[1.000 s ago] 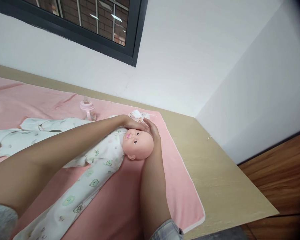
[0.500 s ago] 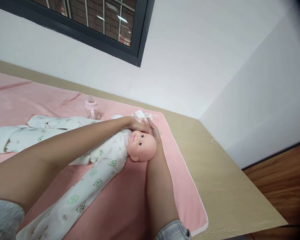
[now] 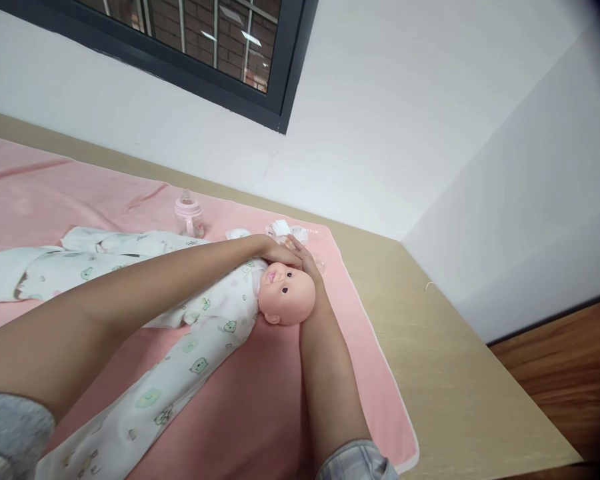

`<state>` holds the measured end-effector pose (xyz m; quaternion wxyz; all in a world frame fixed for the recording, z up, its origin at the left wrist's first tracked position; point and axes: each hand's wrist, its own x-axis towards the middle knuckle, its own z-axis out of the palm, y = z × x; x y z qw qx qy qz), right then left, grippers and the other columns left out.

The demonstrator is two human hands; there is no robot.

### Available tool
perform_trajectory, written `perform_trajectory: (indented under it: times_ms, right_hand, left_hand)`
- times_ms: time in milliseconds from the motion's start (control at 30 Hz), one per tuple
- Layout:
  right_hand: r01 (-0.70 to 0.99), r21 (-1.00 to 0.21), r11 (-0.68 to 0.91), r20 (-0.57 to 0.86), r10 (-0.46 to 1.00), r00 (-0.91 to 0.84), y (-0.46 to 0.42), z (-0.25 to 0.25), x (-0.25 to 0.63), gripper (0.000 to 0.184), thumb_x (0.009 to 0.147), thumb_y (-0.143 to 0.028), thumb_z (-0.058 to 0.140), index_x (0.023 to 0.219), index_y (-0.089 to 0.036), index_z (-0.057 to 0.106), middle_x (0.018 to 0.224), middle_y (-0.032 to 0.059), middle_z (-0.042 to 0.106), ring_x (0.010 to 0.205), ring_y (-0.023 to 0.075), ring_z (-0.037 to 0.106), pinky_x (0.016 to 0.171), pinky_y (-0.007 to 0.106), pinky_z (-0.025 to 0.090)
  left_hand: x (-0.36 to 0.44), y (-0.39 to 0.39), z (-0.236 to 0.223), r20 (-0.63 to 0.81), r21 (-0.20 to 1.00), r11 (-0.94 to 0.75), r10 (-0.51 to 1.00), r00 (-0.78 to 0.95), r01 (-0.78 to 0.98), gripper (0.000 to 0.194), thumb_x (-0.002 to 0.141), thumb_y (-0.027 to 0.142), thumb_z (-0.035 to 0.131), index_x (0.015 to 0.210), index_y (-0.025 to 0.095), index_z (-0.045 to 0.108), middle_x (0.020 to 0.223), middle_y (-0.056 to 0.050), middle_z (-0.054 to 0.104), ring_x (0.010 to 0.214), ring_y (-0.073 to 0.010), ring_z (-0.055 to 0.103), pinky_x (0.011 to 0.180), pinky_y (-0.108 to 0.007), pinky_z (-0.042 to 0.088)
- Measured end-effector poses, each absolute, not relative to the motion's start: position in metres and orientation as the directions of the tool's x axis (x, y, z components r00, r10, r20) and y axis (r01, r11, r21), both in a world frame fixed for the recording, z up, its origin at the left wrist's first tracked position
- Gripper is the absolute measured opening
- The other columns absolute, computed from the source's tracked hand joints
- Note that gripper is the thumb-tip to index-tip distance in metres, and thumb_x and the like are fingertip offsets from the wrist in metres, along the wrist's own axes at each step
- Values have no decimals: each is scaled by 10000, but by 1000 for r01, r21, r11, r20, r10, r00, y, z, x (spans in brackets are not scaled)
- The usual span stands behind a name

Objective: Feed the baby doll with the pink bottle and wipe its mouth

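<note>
A baby doll (image 3: 287, 293) in a white printed sleepsuit (image 3: 200, 333) lies on a pink towel (image 3: 260, 400). My left hand (image 3: 275, 252) reaches across the doll's body, and its fingers rest on the far side of the head. My right hand (image 3: 307, 263) cups the back of the head from the right, fingers flat and together against it. Both hands touch each other above the doll's face. The palm sides are mostly hidden.
A pink baby bottle (image 3: 189, 215) stands behind the doll. A second white garment (image 3: 55, 267) lies spread to the left. Crumpled white cloth or wipes (image 3: 283, 230) sit near the towel's far corner. The tan table (image 3: 455, 373) ends at the right, by wooden floor.
Both hands stay on the doll's head. The view has shifted slightly, so the doll sits a little further right and lower in the picture.
</note>
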<state>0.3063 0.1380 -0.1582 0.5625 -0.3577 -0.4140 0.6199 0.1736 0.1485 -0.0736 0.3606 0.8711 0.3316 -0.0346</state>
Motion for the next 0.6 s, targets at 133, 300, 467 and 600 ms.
perform_trajectory:
  times_ms: [133, 300, 467, 600]
  right_hand:
    - [-404, -914, -46, 6, 992, -127, 135, -155, 307, 526, 791, -308, 686, 1296, -215, 574, 1132, 40, 722, 1143, 200, 668, 1018, 381, 550]
    - [-401, -916, 17, 64, 992, -105, 124, -151, 306, 468, 815, -331, 652, 1274, -249, 607, 1160, 37, 715, 1182, 210, 650, 1043, 381, 536]
    - [-420, -906, 48, 118, 983, -142, 131, -146, 312, 474, 768, -244, 679, 1240, -243, 638, 1108, 36, 726, 1156, 176, 649, 1063, 342, 506]
    - [-444, -895, 42, 177, 947, -269, 136, -141, 323, 459, 733, -207, 690, 1190, -242, 678, 976, 18, 738, 996, 144, 672, 1005, 292, 521]
  left_hand:
    - [172, 153, -73, -349, 657, -491, 476, 807, 573, 411, 766, 532, 546, 813, 155, 704, 808, -97, 701, 809, -250, 649, 761, -317, 529]
    - [164, 157, -58, -292, 705, -512, 421, 858, 491, 494, 831, 563, 496, 1008, 160, 721, 973, -98, 733, 857, -225, 658, 781, -280, 536]
    - [143, 165, -41, 14, 617, -613, 636, 772, 494, 527, 856, 466, 512, 1249, 142, 643, 1166, -124, 673, 1080, -273, 597, 959, -335, 464]
    - [124, 168, -37, 244, 492, -660, 731, 637, 568, 587, 853, 417, 544, 1374, 147, 562, 1355, -158, 554, 1273, -343, 448, 1095, -439, 337]
